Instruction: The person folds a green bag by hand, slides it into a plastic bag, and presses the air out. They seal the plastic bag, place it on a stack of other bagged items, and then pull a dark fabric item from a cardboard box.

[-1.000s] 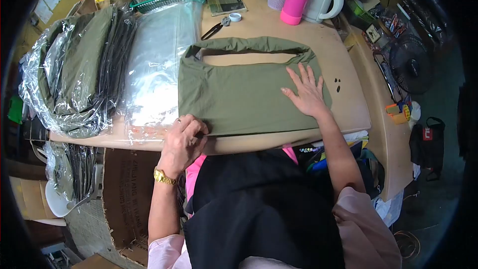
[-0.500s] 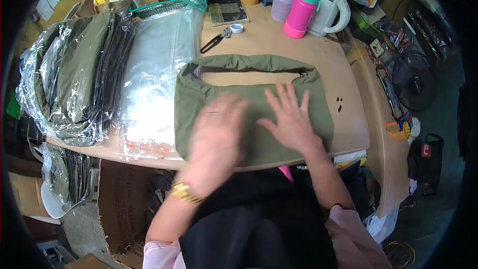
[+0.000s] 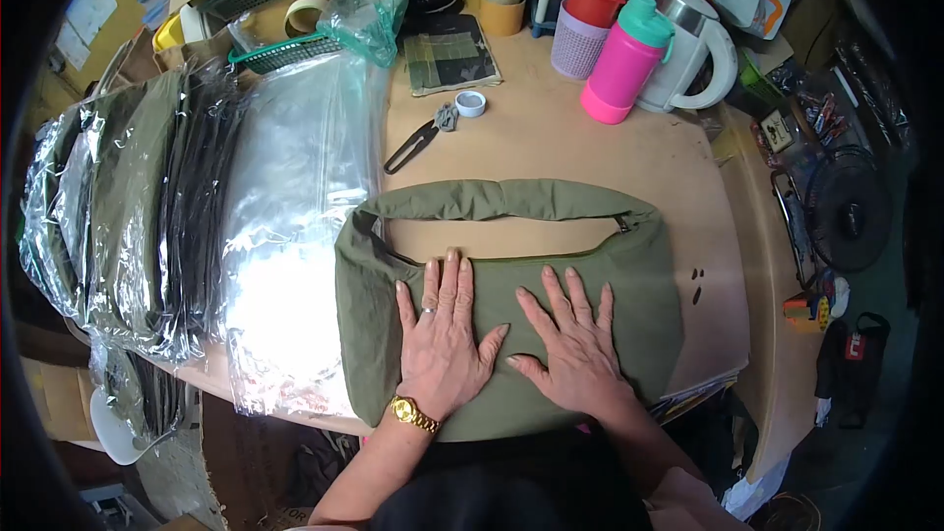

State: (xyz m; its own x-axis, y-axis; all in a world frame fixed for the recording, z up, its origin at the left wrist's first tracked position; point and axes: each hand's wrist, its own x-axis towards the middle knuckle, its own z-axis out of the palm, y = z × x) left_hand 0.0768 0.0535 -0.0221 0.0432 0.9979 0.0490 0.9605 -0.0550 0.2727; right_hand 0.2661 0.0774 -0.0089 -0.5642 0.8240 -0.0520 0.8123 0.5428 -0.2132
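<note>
An olive green fabric bag [image 3: 511, 403] lies flat on the brown tabletop [image 3: 551, 157], its padded strap curving along the far side above a long opening. My left hand [image 3: 444, 344] presses palm down on the left half of the bag, fingers spread, with a ring and a gold watch on that arm. On the right half rests my right hand [image 3: 573, 344], also flat with its fingers apart. Neither hand grips anything. Beyond the strap are black thread snips [image 3: 411, 147] beside a small white round container [image 3: 470, 103].
Clear plastic bags [image 3: 300, 157] lie left of the green bag, and a stack of plastic-wrapped olive bags [image 3: 128, 216] is farther left. A pink bottle [image 3: 621, 64], a kettle [image 3: 688, 49] and a purple cup [image 3: 578, 42] stand at the back right.
My left hand, blurred before, now lies still and flat on the bag. The view has shifted, so the bag and tabletop items appear lower. My right hand stays spread on the fabric.
</note>
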